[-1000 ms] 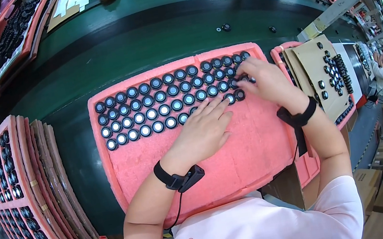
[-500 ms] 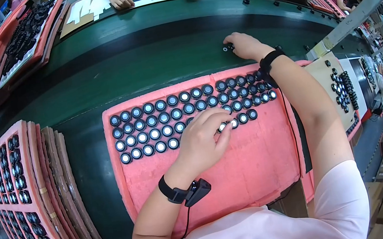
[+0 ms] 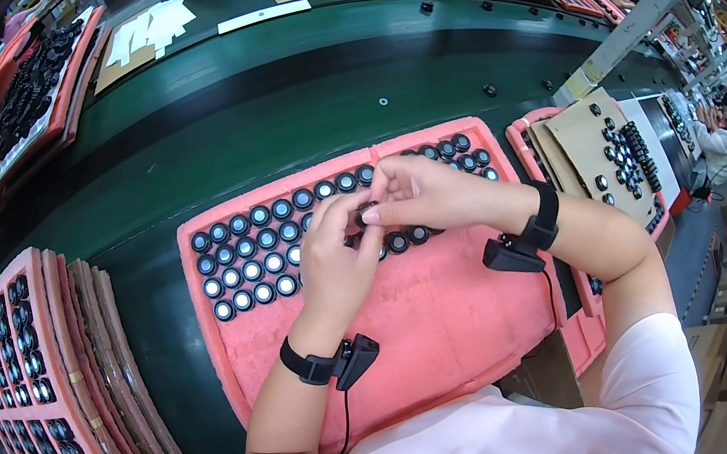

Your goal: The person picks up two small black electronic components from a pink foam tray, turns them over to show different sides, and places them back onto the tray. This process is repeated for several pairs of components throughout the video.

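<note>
My left hand [image 3: 339, 255] and my right hand [image 3: 425, 194] meet above the pink foam tray [image 3: 390, 328]. Between their fingertips is a small black round part [image 3: 368, 212], mostly covered by the fingers. My right thumb and fingers pinch it, and the left fingers close around its other side. Beneath and around the hands, rows of black round parts with pale round centres [image 3: 248, 272] stand in the far half of the tray. Some of them are hidden under my hands.
On the green belt [image 3: 268, 118] lie a tiny pale ring [image 3: 383, 101] and a few black parts [image 3: 490, 91]. Stacked foam trays [image 3: 56, 374] stand at the left. A cardboard sheet with loose parts [image 3: 597, 154] lies at the right, below a metal post [image 3: 636, 18].
My right hand has come back from the belt to my left hand over the tray. A co-worker's hands have left the white strip across the belt. The view has shifted slightly.
</note>
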